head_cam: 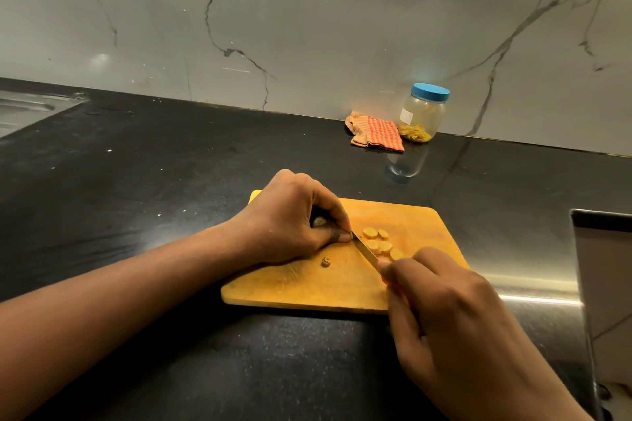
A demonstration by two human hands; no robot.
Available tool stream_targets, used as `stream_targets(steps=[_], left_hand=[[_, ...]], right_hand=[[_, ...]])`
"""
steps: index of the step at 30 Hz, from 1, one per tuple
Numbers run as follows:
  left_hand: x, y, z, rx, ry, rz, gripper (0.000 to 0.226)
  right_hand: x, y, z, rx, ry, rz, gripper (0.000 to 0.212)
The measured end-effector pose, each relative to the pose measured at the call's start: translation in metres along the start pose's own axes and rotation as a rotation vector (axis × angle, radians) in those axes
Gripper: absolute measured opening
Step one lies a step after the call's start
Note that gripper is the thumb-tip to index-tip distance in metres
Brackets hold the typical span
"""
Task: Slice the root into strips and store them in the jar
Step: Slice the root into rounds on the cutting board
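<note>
The left hand pinched the brownish root stub on the yellow wooden board; the right hand gripped a slim steel knife beside yellow slices. The blue-lidded clear jar stood behind, its white label unreadable.

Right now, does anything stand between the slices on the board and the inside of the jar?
Yes: the blue lid sits on the jar. The checked cloth lies beside it, on its left.

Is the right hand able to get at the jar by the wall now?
Probably yes: only the cutting board and bare countertop lie between the right hand and the jar. But that hand grips the knife, so it is not free.
</note>
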State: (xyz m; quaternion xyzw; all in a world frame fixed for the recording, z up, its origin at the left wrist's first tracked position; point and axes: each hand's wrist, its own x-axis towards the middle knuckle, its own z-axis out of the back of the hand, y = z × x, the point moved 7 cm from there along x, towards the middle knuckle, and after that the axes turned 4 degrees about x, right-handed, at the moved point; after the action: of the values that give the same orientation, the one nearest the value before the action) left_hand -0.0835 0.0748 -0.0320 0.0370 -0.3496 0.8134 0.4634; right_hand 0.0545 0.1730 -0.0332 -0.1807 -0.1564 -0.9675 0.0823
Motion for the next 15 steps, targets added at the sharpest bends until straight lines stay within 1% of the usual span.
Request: stream_targets(steps=[5,10,15], left_hand=[[0.001,0.004,0.0,-0.048,0.023,0.053,0.009],[0.001,0.007,-0.001,-0.083,0.033,0.104,0.011],[0.001,0.007,0.001,-0.166,0.02,0.164,0.034]], right_hand=[[-0.006,0.001,0.015,-0.016,-0.068,0.017,0.025],[-0.003,0.002,0.017,0.034,-0.101,0.007,0.022],[-0.001,0.002,0.011,0.035,-0.063,-0.013,0.024]])
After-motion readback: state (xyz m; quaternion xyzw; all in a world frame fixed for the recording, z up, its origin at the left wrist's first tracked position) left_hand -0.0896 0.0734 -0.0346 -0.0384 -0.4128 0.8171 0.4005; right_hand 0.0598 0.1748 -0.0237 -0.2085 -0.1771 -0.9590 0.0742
